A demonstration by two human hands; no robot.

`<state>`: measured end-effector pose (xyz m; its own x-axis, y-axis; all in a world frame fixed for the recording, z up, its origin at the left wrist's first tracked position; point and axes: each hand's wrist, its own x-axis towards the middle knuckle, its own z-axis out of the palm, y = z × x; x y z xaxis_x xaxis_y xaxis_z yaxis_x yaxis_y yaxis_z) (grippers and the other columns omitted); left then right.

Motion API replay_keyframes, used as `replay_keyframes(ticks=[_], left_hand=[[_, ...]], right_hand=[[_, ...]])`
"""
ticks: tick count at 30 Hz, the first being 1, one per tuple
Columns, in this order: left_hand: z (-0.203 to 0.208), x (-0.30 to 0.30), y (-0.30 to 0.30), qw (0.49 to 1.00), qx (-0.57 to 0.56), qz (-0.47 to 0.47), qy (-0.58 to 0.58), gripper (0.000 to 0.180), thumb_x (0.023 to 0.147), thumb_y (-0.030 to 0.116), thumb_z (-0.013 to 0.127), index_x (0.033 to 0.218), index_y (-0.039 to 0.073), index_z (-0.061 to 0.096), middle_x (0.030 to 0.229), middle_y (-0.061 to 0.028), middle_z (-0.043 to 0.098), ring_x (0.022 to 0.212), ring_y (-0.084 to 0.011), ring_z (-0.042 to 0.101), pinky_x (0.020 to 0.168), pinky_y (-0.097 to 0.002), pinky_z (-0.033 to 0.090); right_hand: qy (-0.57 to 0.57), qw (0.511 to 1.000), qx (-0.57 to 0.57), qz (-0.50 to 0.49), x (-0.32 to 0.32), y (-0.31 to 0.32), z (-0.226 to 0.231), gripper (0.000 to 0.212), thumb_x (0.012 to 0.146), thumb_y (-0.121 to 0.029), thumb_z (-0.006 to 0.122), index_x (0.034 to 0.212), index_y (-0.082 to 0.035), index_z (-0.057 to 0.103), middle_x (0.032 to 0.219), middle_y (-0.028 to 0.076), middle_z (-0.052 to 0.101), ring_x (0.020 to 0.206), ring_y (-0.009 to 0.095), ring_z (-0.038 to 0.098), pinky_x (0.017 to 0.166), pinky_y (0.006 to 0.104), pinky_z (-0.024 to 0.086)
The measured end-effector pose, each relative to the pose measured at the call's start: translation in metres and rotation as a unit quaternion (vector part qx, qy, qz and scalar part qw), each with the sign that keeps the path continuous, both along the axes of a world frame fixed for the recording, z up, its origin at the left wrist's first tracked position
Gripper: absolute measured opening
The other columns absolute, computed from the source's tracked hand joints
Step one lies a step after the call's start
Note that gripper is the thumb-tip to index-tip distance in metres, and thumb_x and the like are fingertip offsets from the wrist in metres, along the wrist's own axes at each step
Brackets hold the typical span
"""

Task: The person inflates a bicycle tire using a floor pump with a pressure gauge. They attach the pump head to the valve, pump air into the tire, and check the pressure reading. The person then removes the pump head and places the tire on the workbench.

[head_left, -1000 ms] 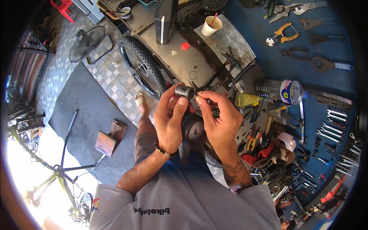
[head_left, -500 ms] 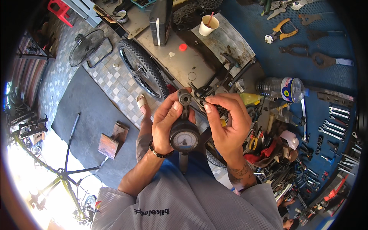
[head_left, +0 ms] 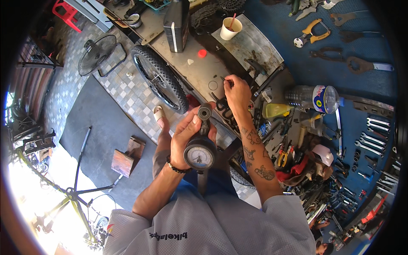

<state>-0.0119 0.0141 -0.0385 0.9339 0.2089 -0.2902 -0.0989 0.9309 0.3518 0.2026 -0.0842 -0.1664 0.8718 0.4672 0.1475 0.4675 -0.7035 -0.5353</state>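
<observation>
In front of my body, my left hand (head_left: 185, 128) is wrapped round the neck of a black shock pump (head_left: 204, 111) with a round dial gauge (head_left: 199, 157). The open end of its round head points up at me, and the pump's shaft hangs down below the gauge. My right hand (head_left: 236, 90) reaches out over the workbench, its thumb and fingers pinched on a small dark thing too small to name. Beside those fingertips a thin black ring (head_left: 213, 85) lies on the bench top.
The workbench (head_left: 199, 70) carries a paper cup (head_left: 231, 29), a red cap (head_left: 202, 53), a black case (head_left: 176, 27) and a plastic bottle (head_left: 312, 99). Left of it stand a bicycle wheel (head_left: 159, 78) and a fan (head_left: 97, 54). Tools hang on a blue wall board (head_left: 293, 25).
My right hand has moved away from the pump head, forward over the bench top. My left hand still grips the pump, which has shifted slightly down and left.
</observation>
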Motion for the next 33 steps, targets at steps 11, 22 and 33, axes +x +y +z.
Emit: replay_keyframes(ticks=[11, 22, 33], left_hand=[[-0.001, -0.004, 0.002, 0.998, 0.046, 0.022, -0.02, 0.055, 0.115, 0.031, 0.052, 0.162, 0.005, 0.042, 0.091, -0.0082, 0.065, 0.082, -0.016, 0.066, 0.071, -0.0275, 0.056], [0.027, -0.01, 0.041, 0.99, 0.125, 0.063, 0.008, 0.049, 0.117, 0.031, 0.049, 0.157, 0.003, 0.043, 0.099, -0.0066, 0.059, 0.095, -0.0186, 0.064, 0.088, -0.0348, 0.056], [0.049, 0.003, 0.036, 0.984, 0.158, 0.084, -0.009, 0.028, 0.117, 0.028, 0.046, 0.134, 0.006, 0.048, 0.097, -0.0105, 0.058, 0.088, -0.0281, 0.072, 0.077, -0.0392, 0.062]], right_hand=[[-0.11, 0.966, -0.22, -0.079, 0.095, -0.024, -0.006, 0.057, 0.092, -0.033, 0.083, 0.141, -0.012, 0.063, 0.129, 0.011, 0.063, 0.132, 0.035, 0.056, 0.107, 0.0521, 0.051], [-0.055, 0.99, -0.037, 0.125, 0.128, -0.053, 0.094, 0.033, 0.097, -0.03, 0.079, 0.118, -0.006, 0.071, 0.111, 0.02, 0.072, 0.092, 0.038, 0.071, 0.086, 0.0427, 0.058], [0.116, 0.883, 0.394, 0.225, -0.029, -0.036, 0.273, 0.031, 0.105, -0.003, 0.06, 0.129, -0.004, 0.039, 0.1, 0.019, 0.073, 0.063, 0.011, 0.056, 0.055, 0.0227, 0.046]])
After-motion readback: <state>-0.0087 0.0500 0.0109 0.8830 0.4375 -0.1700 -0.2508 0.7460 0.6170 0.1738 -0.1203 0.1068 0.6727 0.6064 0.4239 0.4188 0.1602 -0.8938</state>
